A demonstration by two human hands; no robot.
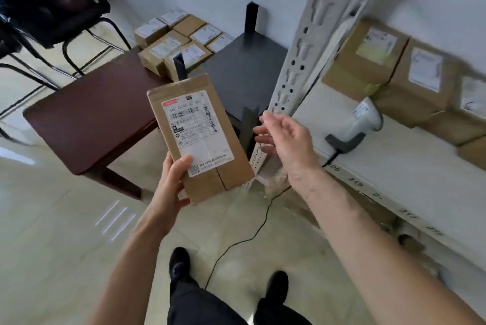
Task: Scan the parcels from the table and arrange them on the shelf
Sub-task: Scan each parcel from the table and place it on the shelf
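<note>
Black shoes [179, 263] stand on the floor below the parcel [200, 135], which the left hand [171, 188] grips at its lower corner, thumb on the label. Right of the parcel, the right hand [282, 139] hangs loose-fingered, holding nothing. Farther right, the scanner [360, 124] lies on the shelf [394, 167] beside blurred boxes [389, 69]; their labels are unreadable.

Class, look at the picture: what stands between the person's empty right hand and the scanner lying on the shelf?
In the head view, the shelf's pale slotted upright post stands between the right hand and the scanner.
</note>
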